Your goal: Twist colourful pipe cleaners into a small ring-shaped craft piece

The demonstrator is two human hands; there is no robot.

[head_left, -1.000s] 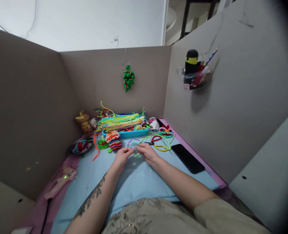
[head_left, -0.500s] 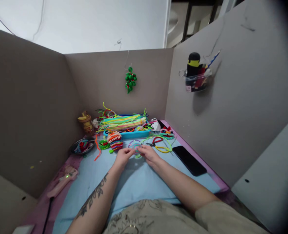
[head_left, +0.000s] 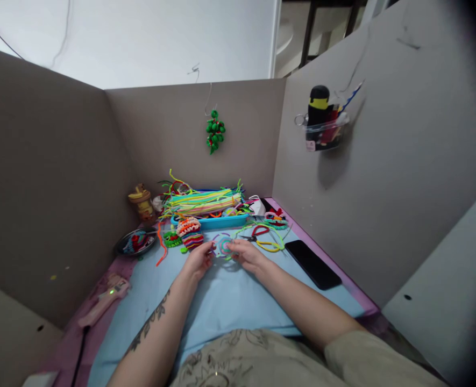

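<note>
Coil of pastel strands sits in a narrow pinch on the near side of the blue tray. The right hand holds its right edge between thumb and finger; the left hand is closed at its left edge, seemingly on the purple outer loop. Both hands are above the blue cloth.

As far as shows, the middle is already wound into rings of teal and pink, while the outer loops and green ends look loose and unsettled. How much is left, I cannot tell; the join is too small to see.

Nearest the coil, on the tray's near right side, are pliers with red and yellow handles, crossed by a loose green strand, so the two could snag. Farther right of the tray lies a phone. Against the tray's near left corner leans a striped piece, with a green piece and an orange strand beyond it, crowding the left hand's side. A bowl stands farther left of the tray. Bundled pipe cleaners heap over the tray itself.
</note>
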